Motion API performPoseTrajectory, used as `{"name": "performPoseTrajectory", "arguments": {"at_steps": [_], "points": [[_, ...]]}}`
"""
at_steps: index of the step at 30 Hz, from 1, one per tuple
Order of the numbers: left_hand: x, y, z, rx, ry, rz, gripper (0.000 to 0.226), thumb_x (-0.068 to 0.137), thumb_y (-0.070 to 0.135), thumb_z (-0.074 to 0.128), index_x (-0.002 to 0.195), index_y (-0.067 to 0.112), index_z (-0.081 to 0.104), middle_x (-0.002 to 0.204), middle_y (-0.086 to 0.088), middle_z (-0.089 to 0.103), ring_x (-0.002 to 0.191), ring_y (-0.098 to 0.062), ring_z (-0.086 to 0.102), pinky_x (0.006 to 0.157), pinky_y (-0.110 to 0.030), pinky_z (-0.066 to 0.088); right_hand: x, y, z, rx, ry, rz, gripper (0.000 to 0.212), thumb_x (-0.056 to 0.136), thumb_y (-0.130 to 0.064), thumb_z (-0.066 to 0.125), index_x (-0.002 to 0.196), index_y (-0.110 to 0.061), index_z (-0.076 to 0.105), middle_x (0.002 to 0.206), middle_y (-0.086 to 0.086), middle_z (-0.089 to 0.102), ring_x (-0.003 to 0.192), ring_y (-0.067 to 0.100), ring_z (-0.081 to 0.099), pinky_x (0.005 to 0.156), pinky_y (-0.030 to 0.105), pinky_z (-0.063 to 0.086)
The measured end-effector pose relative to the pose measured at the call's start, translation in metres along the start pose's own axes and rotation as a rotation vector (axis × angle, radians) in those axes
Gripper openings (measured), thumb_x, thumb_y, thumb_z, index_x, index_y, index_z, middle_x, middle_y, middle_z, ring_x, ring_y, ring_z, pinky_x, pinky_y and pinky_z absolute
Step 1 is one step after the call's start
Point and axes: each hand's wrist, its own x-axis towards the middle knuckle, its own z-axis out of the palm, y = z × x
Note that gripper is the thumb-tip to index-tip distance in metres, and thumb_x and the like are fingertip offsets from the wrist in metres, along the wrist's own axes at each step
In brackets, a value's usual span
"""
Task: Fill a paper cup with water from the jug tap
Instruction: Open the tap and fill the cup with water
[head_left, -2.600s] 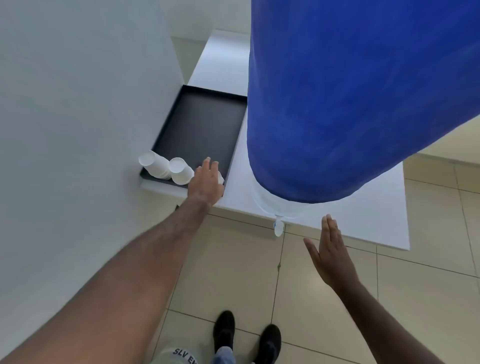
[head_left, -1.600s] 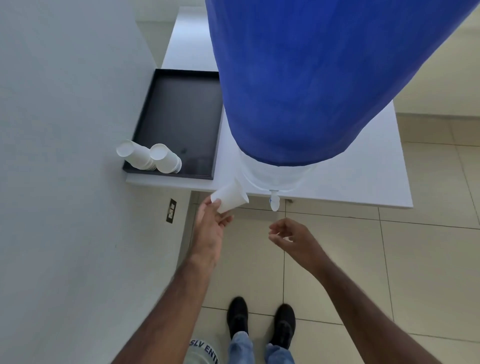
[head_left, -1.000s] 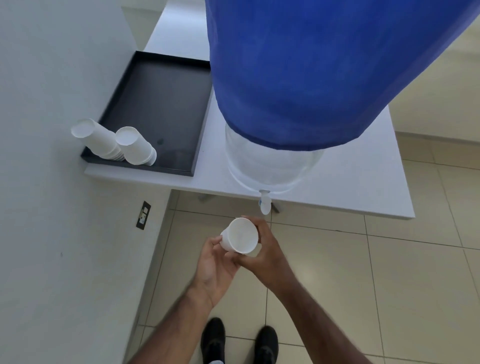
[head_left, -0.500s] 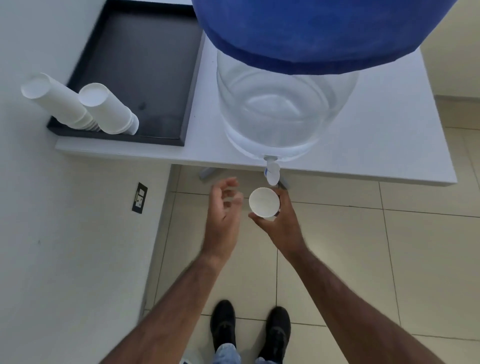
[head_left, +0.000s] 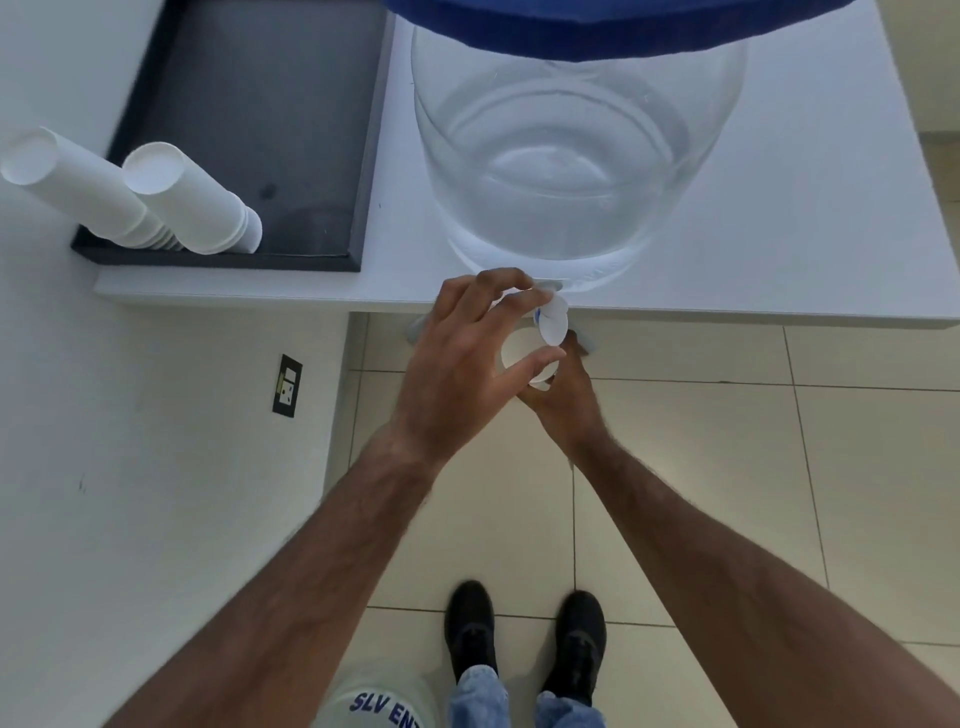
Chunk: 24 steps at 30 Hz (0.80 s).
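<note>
Cup under the tap, my hands set.

My right hand (head_left: 566, 400) wraps the thin, crushable paper cup (head_left: 519, 353) low; left hand (head_left: 462, 358) fingertips (head_left: 535, 297) pinch the tap (head_left: 551, 322) above.

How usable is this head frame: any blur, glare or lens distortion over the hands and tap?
Head view: sharp, no motion blur on the left hand or right hand; soft, even light with faint shadows; pale reflections in the clear jug; wide-angle bending of the table edge; the white tap and paper cup blend together, and the left hand partly hides the cup.
</note>
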Motion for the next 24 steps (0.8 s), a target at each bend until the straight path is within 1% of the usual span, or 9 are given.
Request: {"name": "performPoseTrajectory", "arguments": {"at_steps": [2, 5, 9, 10, 11, 13, 15, 19, 24], "points": [[0.001, 0.0, 0.0, 0.005, -0.011, -0.003, 0.046, 0.094, 0.044, 0.078, 0.13, 0.017, 0.072, 0.131, -0.003, 0.068, 0.121, -0.019, 0.051, 0.101, -0.026, 0.048, 0.0, 0.0, 0.0, -0.012, -0.001, 0.017, 0.076, 0.083, -0.03, 0.089, 0.142, -0.036, 0.042, 0.117, -0.037, 0.056, 0.101, -0.021, 0.06, 0.076, 0.0, 0.046], [0.003, 0.0, -0.001, 0.022, -0.012, 0.004, 0.044, 0.095, 0.044, 0.075, 0.129, 0.016, 0.074, 0.126, -0.006, 0.07, 0.117, -0.02, 0.053, 0.095, -0.03, 0.053, 0.002, -0.001, -0.001, -0.011, 0.003, 0.028, 0.075, 0.083, -0.033, 0.089, 0.143, -0.031, 0.044, 0.118, -0.025, 0.062, 0.1, -0.018, 0.061, 0.075, 0.002, 0.046], [0.008, 0.006, -0.006, 0.0, -0.033, -0.04, 0.044, 0.098, 0.048, 0.068, 0.128, 0.016, 0.075, 0.119, -0.006, 0.068, 0.112, -0.017, 0.052, 0.092, -0.025, 0.049, 0.005, 0.0, -0.004, -0.025, 0.004, 0.032, 0.076, 0.083, -0.027, 0.09, 0.144, -0.025, 0.043, 0.117, -0.035, 0.056, 0.102, -0.018, 0.06, 0.075, 0.005, 0.048], [0.011, 0.008, -0.007, -0.015, -0.039, -0.063, 0.042, 0.1, 0.047, 0.067, 0.127, 0.017, 0.076, 0.116, -0.004, 0.068, 0.11, -0.016, 0.053, 0.091, -0.024, 0.048, 0.005, 0.0, -0.005, -0.031, 0.002, 0.037, 0.076, 0.083, -0.025, 0.09, 0.143, -0.025, 0.043, 0.118, -0.033, 0.058, 0.103, -0.015, 0.062, 0.077, 0.007, 0.049], [0.015, 0.01, -0.008, -0.04, -0.046, -0.095, 0.038, 0.101, 0.046, 0.067, 0.125, 0.018, 0.077, 0.114, -0.002, 0.067, 0.108, -0.014, 0.053, 0.09, -0.022, 0.047, 0.006, 0.001, -0.005, -0.034, 0.001, 0.04, 0.076, 0.083, -0.023, 0.09, 0.142, -0.025, 0.043, 0.121, -0.026, 0.062, 0.106, -0.008, 0.064, 0.08, 0.011, 0.051], [0.023, 0.013, -0.009, -0.115, -0.057, -0.172, 0.032, 0.104, 0.043, 0.064, 0.12, 0.02, 0.079, 0.108, 0.002, 0.067, 0.103, -0.01, 0.052, 0.088, -0.023, 0.048, 0.006, 0.002, -0.004, -0.027, 0.009, 0.032, 0.076, 0.082, -0.021, 0.091, 0.141, -0.021, 0.044, 0.13, -0.006, 0.066, 0.115, 0.013, 0.067, 0.092, 0.033, 0.058], [0.029, 0.013, -0.01, -0.174, -0.073, -0.204, 0.029, 0.107, 0.038, 0.062, 0.117, 0.02, 0.081, 0.104, 0.004, 0.07, 0.098, -0.007, 0.049, 0.088, -0.024, 0.048, 0.006, 0.002, -0.004, -0.018, 0.01, 0.027, 0.076, 0.082, -0.019, 0.091, 0.141, -0.018, 0.044, 0.134, 0.002, 0.065, 0.119, 0.025, 0.066, 0.099, 0.048, 0.058], [0.027, 0.014, -0.013, -0.152, -0.076, -0.163, 0.023, 0.108, 0.031, 0.062, 0.117, 0.021, 0.081, 0.1, 0.005, 0.077, 0.089, -0.01, 0.054, 0.085, -0.024, 0.047, 0.005, 0.0, -0.002, -0.004, 0.009, 0.037, 0.075, 0.082, -0.019, 0.091, 0.141, -0.019, 0.044, 0.134, 0.002, 0.064, 0.119, 0.025, 0.065, 0.1, 0.052, 0.057], [0.025, 0.015, -0.009, -0.208, -0.066, -0.229, 0.028, 0.109, 0.037, 0.058, 0.117, 0.023, 0.081, 0.109, 0.009, 0.082, 0.094, -0.013, 0.067, 0.088, -0.031, 0.055, 0.003, -0.002, -0.003, -0.01, 0.003, 0.043, 0.075, 0.083, -0.019, 0.09, 0.142, -0.019, 0.044, 0.135, 0.003, 0.064, 0.121, 0.026, 0.065, 0.101, 0.053, 0.056]]}}
